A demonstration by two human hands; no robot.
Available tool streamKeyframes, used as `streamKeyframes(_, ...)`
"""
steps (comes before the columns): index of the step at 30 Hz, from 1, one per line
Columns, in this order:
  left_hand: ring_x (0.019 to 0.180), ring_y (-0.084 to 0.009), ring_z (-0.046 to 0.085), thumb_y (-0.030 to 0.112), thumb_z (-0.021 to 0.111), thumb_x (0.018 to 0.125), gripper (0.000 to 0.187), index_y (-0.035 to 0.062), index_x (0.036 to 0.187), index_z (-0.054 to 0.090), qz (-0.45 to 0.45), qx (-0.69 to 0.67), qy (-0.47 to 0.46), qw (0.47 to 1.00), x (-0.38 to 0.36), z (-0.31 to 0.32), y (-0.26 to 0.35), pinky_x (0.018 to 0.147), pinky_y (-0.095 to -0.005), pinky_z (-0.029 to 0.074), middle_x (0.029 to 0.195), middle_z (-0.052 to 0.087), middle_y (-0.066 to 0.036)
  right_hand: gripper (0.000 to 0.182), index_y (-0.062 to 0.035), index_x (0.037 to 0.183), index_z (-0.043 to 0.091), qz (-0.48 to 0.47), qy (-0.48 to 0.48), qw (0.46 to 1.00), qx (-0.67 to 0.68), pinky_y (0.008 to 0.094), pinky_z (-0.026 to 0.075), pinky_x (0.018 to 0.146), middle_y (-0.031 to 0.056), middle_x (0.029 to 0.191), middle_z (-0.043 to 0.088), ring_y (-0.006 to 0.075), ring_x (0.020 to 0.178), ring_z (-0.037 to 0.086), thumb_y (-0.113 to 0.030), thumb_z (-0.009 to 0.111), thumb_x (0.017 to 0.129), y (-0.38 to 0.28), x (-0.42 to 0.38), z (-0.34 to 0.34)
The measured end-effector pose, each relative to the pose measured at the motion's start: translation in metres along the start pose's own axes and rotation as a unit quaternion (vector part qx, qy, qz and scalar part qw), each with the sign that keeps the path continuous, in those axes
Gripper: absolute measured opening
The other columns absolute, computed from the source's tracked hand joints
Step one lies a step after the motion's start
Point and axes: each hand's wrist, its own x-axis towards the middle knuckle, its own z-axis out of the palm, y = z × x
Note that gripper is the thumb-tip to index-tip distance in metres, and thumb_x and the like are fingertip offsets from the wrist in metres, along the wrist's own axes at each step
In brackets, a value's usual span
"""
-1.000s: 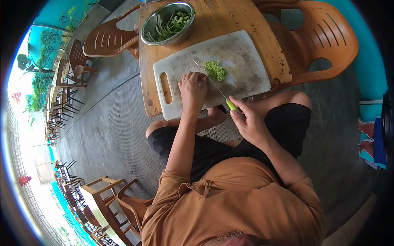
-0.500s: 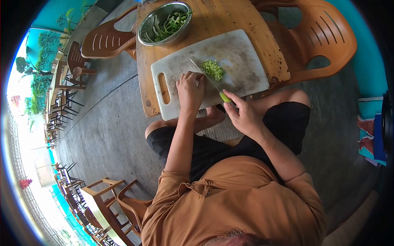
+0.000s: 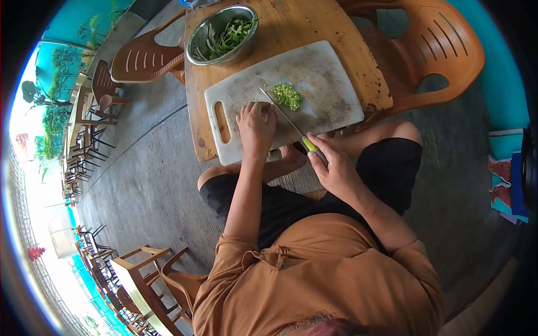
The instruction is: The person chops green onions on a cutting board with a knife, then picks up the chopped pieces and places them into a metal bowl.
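My right hand (image 3: 332, 162) is wrapped round the yellow-green and grey handle of a knife (image 3: 287, 116). Its blade slants up and left across a worn white cutting board (image 3: 235, 84). Just right of the blade lies a small heap of chopped green vegetable (image 3: 288, 96). My left hand (image 3: 256, 126) rests on the board left of the blade, fingers curled and bent together near the edge. Whatever those fingers press on is hidden beneath them.
A steel bowl (image 3: 198, 37) of cut greens and pale slices stands at the far left of the wooden table (image 3: 302, 22). A brown plastic chair (image 3: 148, 47) is on the left, an orange-brown chair (image 3: 431, 50) on the right. More tables and chairs line the far left.
The knife handle has dropped slightly towards me. Board, bowl and heap appear shifted a little left in the view. My left hand keeps its curled pose.
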Motion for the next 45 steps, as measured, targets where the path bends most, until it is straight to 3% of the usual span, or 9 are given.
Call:
streamKeyframes(11,0.100,-0.0308,0.067,0.015,0.075,0.090,0.012,0.0069,0.099,0.076,0.011,-0.019,-0.014,1.000,0.000,0.002,0.002,0.095,-0.0459,0.048,0.097,0.072,-0.009,0.044,0.0063,0.145,0.059,0.013,0.000,0.996,0.087,0.0416,0.057,0.102,0.0281,0.129,0.072,0.0390,0.120,0.072,-0.012,0.066,0.106,-0.003,0.003,-0.006)
streamKeyframes(13,0.100,-0.0308,0.067,0.015,0.075,0.090,0.012,0.0068,0.099,0.076,0.003,-0.019,-0.013,1.000,0.000,0.002,0.002,0.095,-0.0459,0.049,0.096,0.072,-0.009,0.042,0.0067,0.145,0.059,0.019,-0.013,0.997,0.078,0.0373,0.054,0.103,0.0227,0.127,0.068,0.0331,0.119,0.070,-0.008,0.064,0.106,-0.004,0.002,-0.007)
streamKeyframes(20,0.100,-0.0309,0.067,0.015,0.075,0.090,0.012,0.0062,0.098,0.078,0.001,-0.013,-0.011,1.000,0.002,0.003,0.001,0.096,-0.0459,0.048,0.097,0.073,-0.009,0.042,0.0067,0.146,0.058,0.022,-0.023,0.997,0.075,0.0375,0.054,0.104,0.0217,0.129,0.068,0.0332,0.120,0.069,-0.009,0.064,0.107,-0.003,0.001,-0.006)
streamKeyframes(22,0.100,-0.0309,0.067,0.015,0.075,0.091,0.012,0.0061,0.098,0.078,0.005,-0.017,-0.010,1.000,0.002,0.003,0.000,0.096,-0.0458,0.048,0.098,0.073,-0.008,0.044,0.0060,0.145,0.059,0.036,-0.016,0.995,0.092,0.0415,0.057,0.103,0.0288,0.132,0.071,0.0401,0.123,0.071,-0.014,0.065,0.107,-0.001,0.004,-0.006)
streamKeyframes(29,0.103,-0.0309,0.067,0.015,0.074,0.091,0.012,0.0064,0.099,0.078,0.019,-0.003,-0.029,0.999,0.005,0.002,0.000,0.096,-0.0454,0.048,0.100,0.073,-0.009,0.044,0.0051,0.144,0.060,0.012,-0.003,0.999,0.052,0.0411,0.058,0.099,0.0301,0.126,0.072,0.0386,0.118,0.073,-0.018,0.065,0.107,0.010,0.025,0.011)
streamKeyframes(31,0.103,-0.0311,0.067,0.015,0.074,0.091,0.012,0.0063,0.098,0.078,0.019,0.002,-0.028,0.999,0.003,0.002,-0.001,0.095,-0.0456,0.048,0.099,0.073,-0.009,0.044,0.0048,0.143,0.061,0.067,-0.030,0.995,0.068,0.0428,0.058,0.095,0.0309,0.122,0.073,0.0403,0.114,0.073,-0.019,0.065,0.106,-0.007,0.037,0.011)
streamKeyframes(36,0.101,-0.0325,0.068,0.017,0.075,0.091,0.013,0.0044,0.096,0.076,0.007,0.038,0.009,0.999,-0.001,0.001,-0.002,0.094,-0.0451,0.048,0.097,0.073,-0.011,0.043,0.0037,0.143,0.061,-0.038,0.024,0.999,-0.011,0.0463,0.058,0.094,0.0296,0.116,0.074,0.0416,0.111,0.073,-0.016,0.065,0.105,0.004,0.033,0.026)
streamKeyframes(42,0.100,-0.0313,0.067,0.019,0.075,0.094,0.014,0.0054,0.096,0.076,-0.008,0.006,-0.002,1.000,-0.002,0.001,-0.005,0.094,-0.0459,0.047,0.096,0.073,-0.009,0.044,0.0029,0.145,0.062,0.026,-0.011,0.998,0.056,0.0427,0.057,0.100,0.0277,0.129,0.072,0.0415,0.116,0.072,-0.016,0.066,0.105,0.006,0.017,0.005)
streamKeyframes(45,0.100,-0.0311,0.067,0.019,0.075,0.094,0.014,0.0059,0.097,0.077,0.013,0.001,-0.003,1.000,0.001,0.003,0.002,0.095,-0.0457,0.047,0.096,0.073,-0.009,0.044,0.0035,0.145,0.061,-0.002,0.015,0.998,0.054,0.0415,0.057,0.102,0.0269,0.130,0.072,0.0394,0.119,0.072,-0.015,0.066,0.106,0.006,0.016,-0.001)
